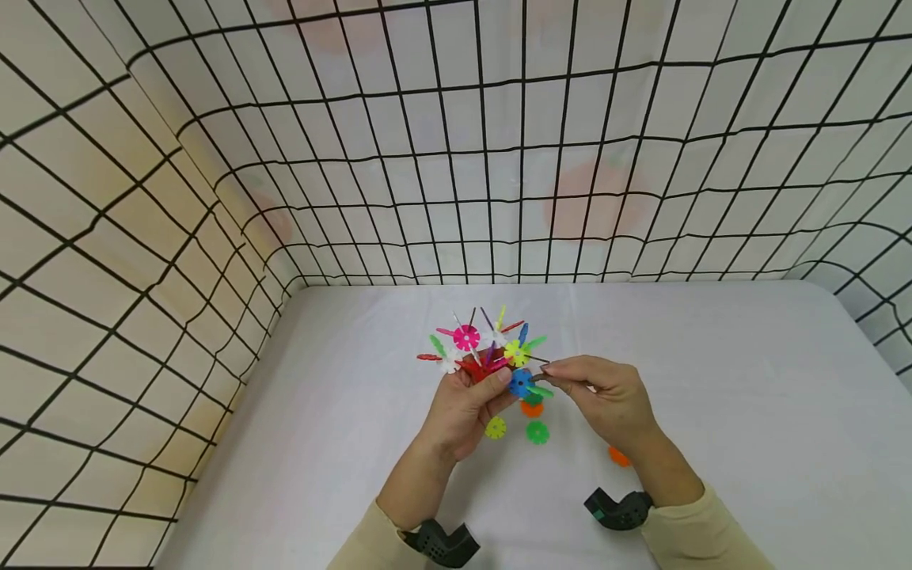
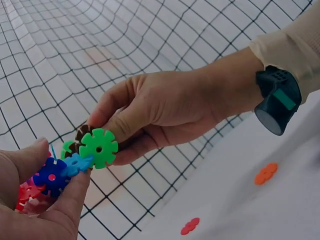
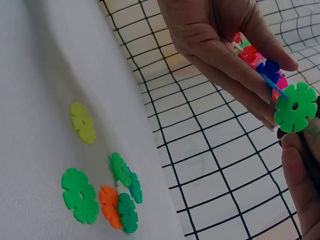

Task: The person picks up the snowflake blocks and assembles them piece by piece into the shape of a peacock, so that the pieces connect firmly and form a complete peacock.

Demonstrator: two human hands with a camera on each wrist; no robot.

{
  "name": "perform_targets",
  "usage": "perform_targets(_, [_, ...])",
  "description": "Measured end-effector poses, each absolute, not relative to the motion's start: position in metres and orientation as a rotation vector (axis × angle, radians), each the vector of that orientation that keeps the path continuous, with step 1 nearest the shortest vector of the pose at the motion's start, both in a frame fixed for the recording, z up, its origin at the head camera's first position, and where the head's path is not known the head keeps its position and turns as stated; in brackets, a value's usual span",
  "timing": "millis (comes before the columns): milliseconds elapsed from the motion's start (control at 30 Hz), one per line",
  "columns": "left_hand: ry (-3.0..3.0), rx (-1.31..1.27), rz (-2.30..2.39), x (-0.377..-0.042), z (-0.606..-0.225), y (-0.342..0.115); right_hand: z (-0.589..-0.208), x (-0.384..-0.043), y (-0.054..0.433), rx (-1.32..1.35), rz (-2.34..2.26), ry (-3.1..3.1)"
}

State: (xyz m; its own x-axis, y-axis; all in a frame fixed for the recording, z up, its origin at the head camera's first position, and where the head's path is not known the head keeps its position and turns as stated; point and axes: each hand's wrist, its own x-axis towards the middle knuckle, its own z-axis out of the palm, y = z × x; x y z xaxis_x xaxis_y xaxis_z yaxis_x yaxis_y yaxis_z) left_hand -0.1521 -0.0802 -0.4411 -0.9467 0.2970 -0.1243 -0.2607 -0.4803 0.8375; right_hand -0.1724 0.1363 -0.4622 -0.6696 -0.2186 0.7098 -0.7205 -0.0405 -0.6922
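My left hand (image 1: pixel 459 416) grips a cluster of slotted, flower-shaped plastic discs (image 1: pixel 466 338), pushed together in many colours. Thumb and fingers close round its near side, hiding part of it. At the cluster's right end, my right hand (image 1: pixel 606 392) pinches a brown slotted disc (image 2: pixel 85 132) between thumb and fingers. The brown disc sits edge-on against a bright green disc (image 2: pixel 99 148), which joins a light blue disc (image 2: pixel 76 164) beside a dark blue one (image 2: pixel 51 176). In the right wrist view the green disc (image 3: pixel 296 107) overlaps the right fingertips.
Loose discs lie on the white table (image 1: pixel 342 380) below the hands: a yellow one (image 1: pixel 495 428), a green one (image 1: pixel 537 432) and a small group with an orange disc (image 3: pixel 110 206). Another orange disc (image 1: pixel 620 457) lies by the right forearm. Black-grid white sheeting (image 1: pixel 499 174) surrounds the table.
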Motion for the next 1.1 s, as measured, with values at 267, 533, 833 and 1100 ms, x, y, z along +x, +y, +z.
perform_targets(267, [1.361,0.086,2.453,-0.154,-0.444,-0.081,-0.464,-0.172,0.134,0.989,1.618,-1.881])
perform_targets(533, [1.417,0.061,2.469,-0.153,-0.443,-0.08,-0.467,-0.171,0.128,0.979,1.489,-1.833])
perform_targets(833, [1.471,-0.021,2.483,-0.153,-0.443,-0.079,-0.463,-0.17,0.137,0.818,1.561,-2.12])
perform_targets(1100, [1.738,-0.056,2.351,-0.147,-0.454,-0.06,-0.456,-0.167,0.134,0.514,2.387,-2.372])
